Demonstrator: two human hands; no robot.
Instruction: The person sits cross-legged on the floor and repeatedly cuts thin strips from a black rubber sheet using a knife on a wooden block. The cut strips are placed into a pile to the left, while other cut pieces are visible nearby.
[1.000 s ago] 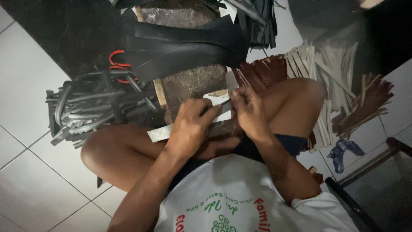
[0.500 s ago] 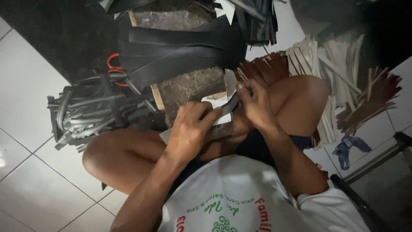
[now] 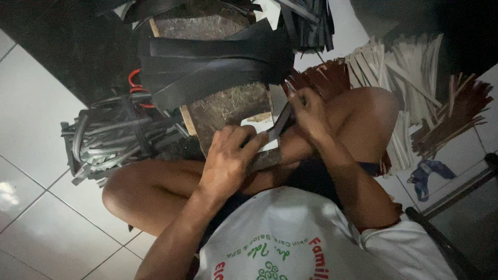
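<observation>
I sit cross-legged with a rough wooden block (image 3: 228, 106) in front of my lap. My left hand (image 3: 228, 162) is closed on a pale flat piece (image 3: 259, 127) and presses it against the block's near end. Just right of it, above my right knee, my right hand (image 3: 308, 111) pinches the upper end of a thin dark strip (image 3: 280, 123). The strip slants down to the pale piece by my left fingers. Whether a blade is in my left hand is hidden by the fingers.
Wide black rubber sheets (image 3: 212, 67) drape over the block's far end. A heap of grey-black cut strips (image 3: 111, 137) lies on the white tiled floor (image 3: 36, 124) at left, with a red handle (image 3: 136, 83) behind it. Pale and brown strips (image 3: 415, 83) fan out at right.
My right hand has moved up and away from my left hand, drawing the dark strip out between them. My left hand has stayed on the pale piece on the block.
</observation>
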